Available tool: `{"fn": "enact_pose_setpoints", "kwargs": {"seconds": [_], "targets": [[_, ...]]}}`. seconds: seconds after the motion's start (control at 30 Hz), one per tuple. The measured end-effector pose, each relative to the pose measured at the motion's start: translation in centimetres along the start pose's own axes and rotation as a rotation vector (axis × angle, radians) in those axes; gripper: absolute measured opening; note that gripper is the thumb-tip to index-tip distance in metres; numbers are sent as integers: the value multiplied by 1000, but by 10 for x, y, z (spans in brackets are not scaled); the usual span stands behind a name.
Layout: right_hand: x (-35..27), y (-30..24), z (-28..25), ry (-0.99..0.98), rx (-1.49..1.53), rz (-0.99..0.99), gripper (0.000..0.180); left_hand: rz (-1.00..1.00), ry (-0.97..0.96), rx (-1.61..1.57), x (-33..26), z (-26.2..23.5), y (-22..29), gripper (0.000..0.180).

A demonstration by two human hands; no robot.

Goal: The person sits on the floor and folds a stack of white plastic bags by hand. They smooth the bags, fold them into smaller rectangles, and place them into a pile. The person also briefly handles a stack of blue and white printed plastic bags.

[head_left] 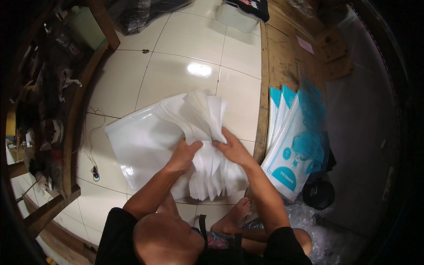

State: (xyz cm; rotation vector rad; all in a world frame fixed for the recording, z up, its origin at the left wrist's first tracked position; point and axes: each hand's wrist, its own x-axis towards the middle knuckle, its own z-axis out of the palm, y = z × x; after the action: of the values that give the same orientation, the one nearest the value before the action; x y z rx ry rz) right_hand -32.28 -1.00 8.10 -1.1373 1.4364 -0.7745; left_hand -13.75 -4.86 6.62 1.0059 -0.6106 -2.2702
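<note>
A thick bundle of thin white plastic sheets (205, 128) fans out in front of me above the tiled floor, its folds bunched at the middle. My left hand (182, 155) is closed on its left side, thumb pressed over the layers. My right hand (234, 149) grips the right side, with fingertips partly hidden among the folds. Loose ends hang down toward my foot. Beneath and to the left spreads a wide, glossy white plastic sheet (137, 141); whether it joins the bundle I cannot tell.
White-and-turquoise printed plastic bags (289, 152) overlap at the right, beside a wooden board (282, 53). A round black object (318, 194) sits below them near crumpled clear plastic (322, 234). Wooden shelving (73, 132) borders the left. A pale tub (237, 18) stands at the far end.
</note>
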Motion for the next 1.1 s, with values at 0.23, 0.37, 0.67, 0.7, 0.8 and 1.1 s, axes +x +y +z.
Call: {"fn": "enact_pose_setpoints", "kwargs": {"seconds": [0.23,0.37,0.67,0.7,0.8,1.1], "targets": [[1,-19,-14,121,178,285,50,-15,200,85,-4,-1,1,41],[0,-22,24,-44,-105,29,67,3,170,128,1,16,1,44],[0,-5,-21,161,237,278,51,-76,-41,-108,2,1,6,44],[1,-6,-23,203,307,352,49,-84,-36,-103,0,0,6,44],[5,-16,-18,147,311,379,52,39,53,10,0,1,0,41],[0,-18,16,-20,30,23,65,-42,120,-106,6,6,-3,36]]}}
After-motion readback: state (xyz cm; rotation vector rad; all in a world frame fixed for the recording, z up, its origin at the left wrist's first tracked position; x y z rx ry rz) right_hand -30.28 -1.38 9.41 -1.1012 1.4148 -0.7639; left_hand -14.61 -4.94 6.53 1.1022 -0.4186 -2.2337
